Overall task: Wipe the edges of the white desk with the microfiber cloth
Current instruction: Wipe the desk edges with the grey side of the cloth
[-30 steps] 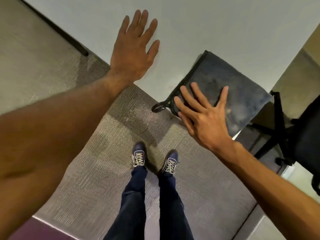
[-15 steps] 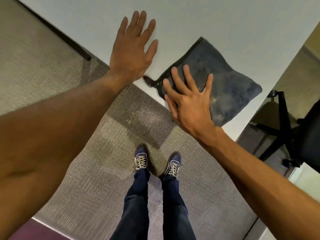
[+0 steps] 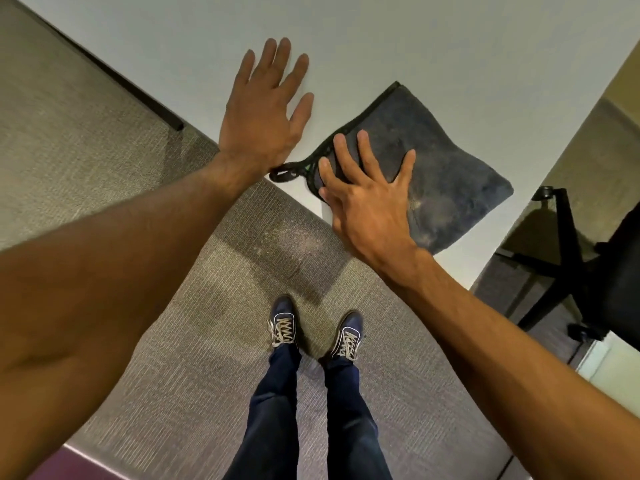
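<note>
Grey-blue microfibre, one cloth (image 3: 450, 174) in total, is lying flat on the white desk (image 3: 415, 36), directly under the right hand (image 3: 370, 209). The right hand is pressing down on it palm-first, with all five fingers straight and spread; nothing is being pinched. The hand is covering the end of the cloth nearest the thumb, and most of the fabric is extending beyond the little finger.

The cloth is folded to a rough rectangle. Its long axis is running parallel to the desk's near edge, from the thumb side of the right hand out past the little-finger side. Its near long side is sitting just inside that edge. The short end with the black hem is facing the thumb side. One black hanging loop (image 3: 282, 172) is pointing from that end's near corner toward the wrist of the left hand (image 3: 263, 116).

The left hand is resting palm-down on the bare desk top just beside the loop, fingers straight and slightly fanned, holding nothing. Whether the loop is touching that wrist cannot be told.

Below both wrists, grey carpet (image 3: 194, 334) is showing, with two dark blue laced shoes (image 3: 284, 323) standing on it. One black chair (image 3: 620, 271) is standing well off to the little-finger side of the right hand.
</note>
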